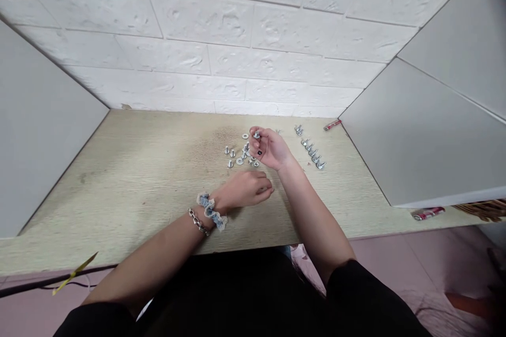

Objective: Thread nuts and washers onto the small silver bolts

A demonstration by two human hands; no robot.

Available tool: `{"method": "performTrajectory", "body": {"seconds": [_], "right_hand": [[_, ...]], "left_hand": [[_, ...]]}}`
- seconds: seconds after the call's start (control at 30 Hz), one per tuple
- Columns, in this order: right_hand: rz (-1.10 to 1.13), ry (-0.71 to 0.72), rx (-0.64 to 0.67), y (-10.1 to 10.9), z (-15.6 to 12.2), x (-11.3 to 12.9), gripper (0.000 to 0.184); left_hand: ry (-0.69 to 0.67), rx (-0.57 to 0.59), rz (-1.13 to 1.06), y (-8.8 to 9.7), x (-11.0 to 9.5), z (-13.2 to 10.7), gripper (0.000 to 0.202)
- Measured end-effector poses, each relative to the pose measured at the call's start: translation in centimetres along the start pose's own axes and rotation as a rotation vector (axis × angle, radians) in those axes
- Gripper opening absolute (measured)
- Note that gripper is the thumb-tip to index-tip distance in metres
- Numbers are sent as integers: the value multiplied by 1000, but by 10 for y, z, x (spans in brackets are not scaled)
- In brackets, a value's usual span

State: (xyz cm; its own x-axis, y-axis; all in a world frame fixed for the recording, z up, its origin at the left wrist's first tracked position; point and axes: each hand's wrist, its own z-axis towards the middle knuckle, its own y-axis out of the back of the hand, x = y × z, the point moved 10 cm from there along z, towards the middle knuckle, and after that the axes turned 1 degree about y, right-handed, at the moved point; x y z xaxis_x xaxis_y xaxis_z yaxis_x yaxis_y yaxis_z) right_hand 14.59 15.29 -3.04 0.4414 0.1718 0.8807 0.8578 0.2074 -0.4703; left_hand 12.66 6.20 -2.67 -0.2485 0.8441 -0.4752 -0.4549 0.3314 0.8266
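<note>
My right hand [269,148] is raised over the wooden desk [138,179], fingers pinched on a small metal bolt [256,135]. Just below and left of it lie several loose bolts, nuts and washers [238,158]. My left hand [247,190] rests on the desk nearer to me, fingers curled together pointing right; whether anything is in it I cannot make out. A scrunchie [212,212] and a chain bracelet [197,222] sit on that wrist. A row of assembled bolts [311,154] lies to the right of my right hand.
White panels wall the desk on the left [39,137] and right [427,137], with a white brick wall [237,37] behind. A red object [332,125] lies at the back right corner, another red object [428,213] by the right panel's front. A cable [47,281] runs along the front edge.
</note>
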Motion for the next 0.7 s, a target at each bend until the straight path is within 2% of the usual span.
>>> {"method": "performTrajectory", "body": {"seconds": [0.1, 0.23, 0.4, 0.5, 0.63, 0.7], "right_hand": [[-79, 96, -52, 6, -8, 26, 13], [-152, 236, -102, 20, -21, 56, 13], [-234, 295, -159, 29, -30, 72, 14], [-256, 301, -148, 22, -34, 76, 13], [-257, 284, -148, 17, -37, 79, 14], [-210, 279, -144, 17, -37, 80, 14]], "left_hand": [[-96, 36, 25, -12, -19, 2, 24], [-243, 86, 191, -41, -48, 4, 35], [-399, 123, 329, -72, -67, 2, 27], [-474, 131, 355, -79, -74, -2, 25], [-498, 138, 358, -84, -83, -5, 27], [-440, 128, 360, -83, -83, -4, 26]]}}
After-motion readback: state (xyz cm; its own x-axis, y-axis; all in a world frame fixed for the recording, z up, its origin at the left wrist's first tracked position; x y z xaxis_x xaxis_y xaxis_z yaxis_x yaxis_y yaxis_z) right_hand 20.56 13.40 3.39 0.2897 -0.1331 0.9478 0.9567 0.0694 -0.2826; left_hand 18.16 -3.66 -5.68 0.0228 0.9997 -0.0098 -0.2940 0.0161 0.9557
